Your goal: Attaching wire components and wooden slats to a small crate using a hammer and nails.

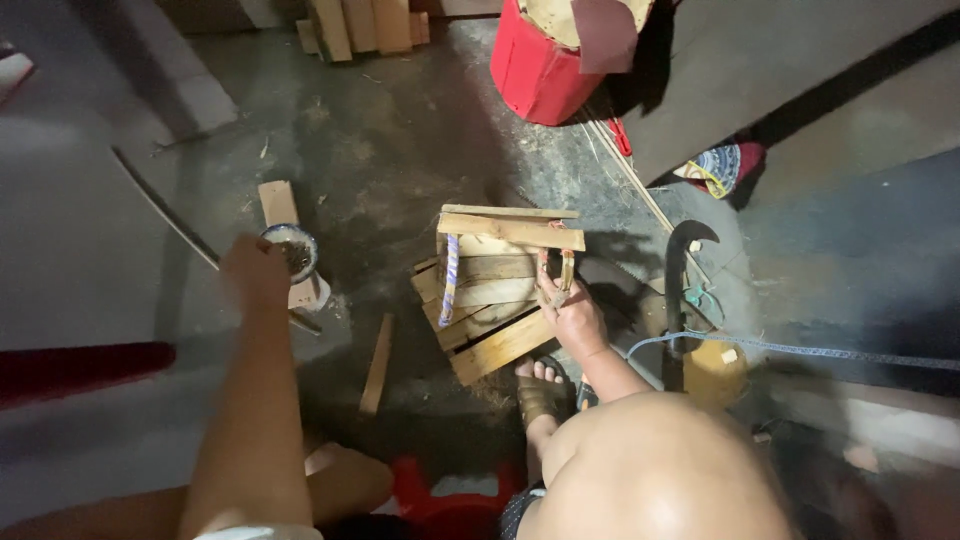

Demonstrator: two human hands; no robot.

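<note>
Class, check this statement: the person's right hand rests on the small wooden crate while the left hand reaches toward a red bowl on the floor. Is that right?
Not quite. In the head view the bowl is not red: it is pale with a dark rim and dark contents. The rest stands: the right hand rests on the wooden crate, and the left hand reaches toward the bowl on the floor.

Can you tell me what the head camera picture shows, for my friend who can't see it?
Seen from above, a person's right hand rests on a small crate of wooden slats on a dusty grey floor, while the left hand reaches to a small round bowl. A red bucket stands farther away.
</note>
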